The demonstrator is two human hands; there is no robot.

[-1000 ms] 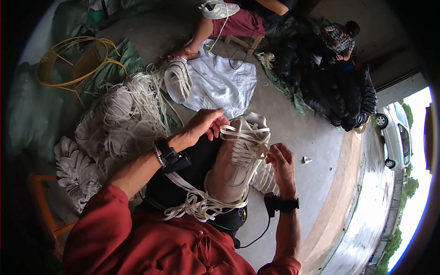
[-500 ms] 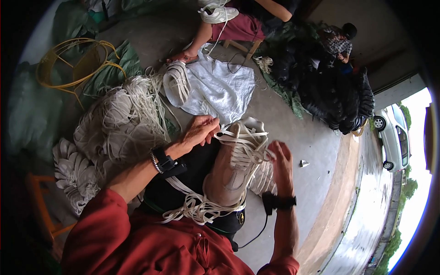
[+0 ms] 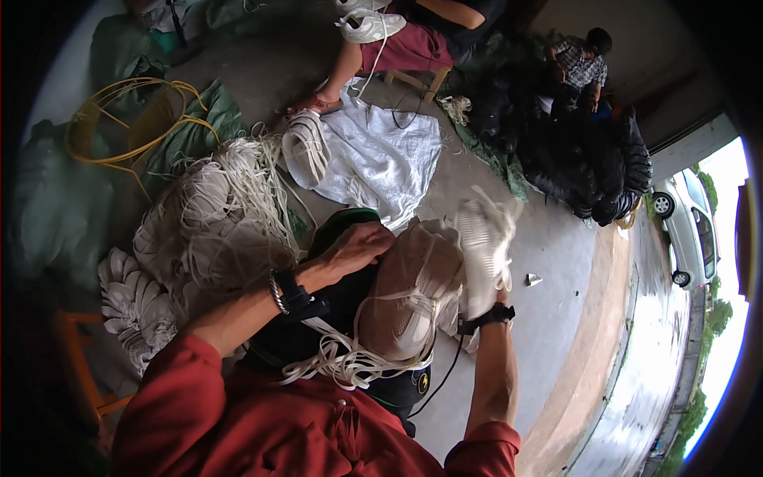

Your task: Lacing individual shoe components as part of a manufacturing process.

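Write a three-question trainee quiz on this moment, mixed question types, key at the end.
1. True or false: the right hand is raised with white cord wound around it.
2. Where does the left hand rest? A) on the yellow wire frame B) on the knee C) on the white sheet
3. Fill in: the heap of loose white cord lies on the person's ____ side.

Key: 1 true; 2 B; 3 left.

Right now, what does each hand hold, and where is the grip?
The right hand grips a bundle of white straps around its lower part. The left hand rests on the knee, holding nothing visible.
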